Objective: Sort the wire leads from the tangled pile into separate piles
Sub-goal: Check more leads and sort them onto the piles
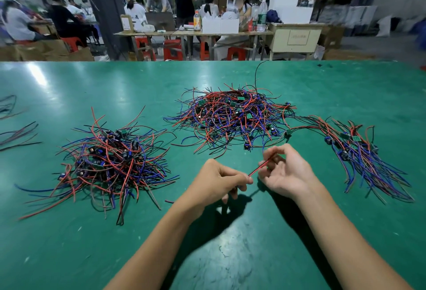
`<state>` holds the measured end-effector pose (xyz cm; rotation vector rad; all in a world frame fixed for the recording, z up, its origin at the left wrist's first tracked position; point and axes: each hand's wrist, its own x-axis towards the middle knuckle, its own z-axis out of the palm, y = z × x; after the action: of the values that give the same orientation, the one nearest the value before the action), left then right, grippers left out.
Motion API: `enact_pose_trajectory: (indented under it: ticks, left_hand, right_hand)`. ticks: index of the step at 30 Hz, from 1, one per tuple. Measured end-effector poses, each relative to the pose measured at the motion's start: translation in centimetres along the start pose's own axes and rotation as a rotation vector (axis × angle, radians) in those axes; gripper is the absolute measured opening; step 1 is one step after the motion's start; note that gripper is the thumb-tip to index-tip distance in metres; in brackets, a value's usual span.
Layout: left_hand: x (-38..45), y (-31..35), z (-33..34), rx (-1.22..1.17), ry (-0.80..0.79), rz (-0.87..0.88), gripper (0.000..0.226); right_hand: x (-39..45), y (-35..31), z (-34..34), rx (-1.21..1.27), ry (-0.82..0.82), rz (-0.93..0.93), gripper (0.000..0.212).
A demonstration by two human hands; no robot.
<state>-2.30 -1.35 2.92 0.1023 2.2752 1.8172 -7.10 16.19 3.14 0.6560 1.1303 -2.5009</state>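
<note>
Head view: left hand and right hand held just above the green matte surface, each pinching one end of a thin red-and-black paired wire lead between curled fingers. Big tangled red, blue and black pile beyond the hands. Second heap left; combed-out bundle right.

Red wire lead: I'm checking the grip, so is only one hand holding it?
No: the left hand and the right hand each pinch an end of the red wire lead above the green table.
</note>
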Motion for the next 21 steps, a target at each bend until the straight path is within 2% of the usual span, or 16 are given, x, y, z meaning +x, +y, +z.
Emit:
enact_pose_trajectory:
  ticks: [2, 6, 8, 15, 21]
  left_hand:
    - [-0.1, 0.1, -0.1, -0.079, -0.021, -0.028, 0.012]
    - [0.1, 0.6, -0.2, -0.314, -0.047, -0.14, 0.032]
    - [0.2, 0.9, -0.5, -0.398, -0.067, -0.186, 0.039]
    - [0.1, 0.4, -1.3, -0.422, -0.108, -0.068, 0.028]
    - [-0.1, 0.3, -1.4, -0.451, -0.131, -0.018, 0.025]
  right_hand:
    - [-0.2, 0.0, -0.1, -0.065, 0.028, -0.048, 0.019]
    - [-0.4, 0.2, 0.0, -0.365, 0.115, -0.391, 0.022]
    - [-0.5, 0.2, 0.0, -0.431, 0.102, -0.499, 0.026]
    - [-0.6, 0.0, -0.1, -0.593, 0.049, -0.722, 0.032]
    - [-0.7, 0.0, -0.1, -0.567, 0.019, -0.762, 0.031]
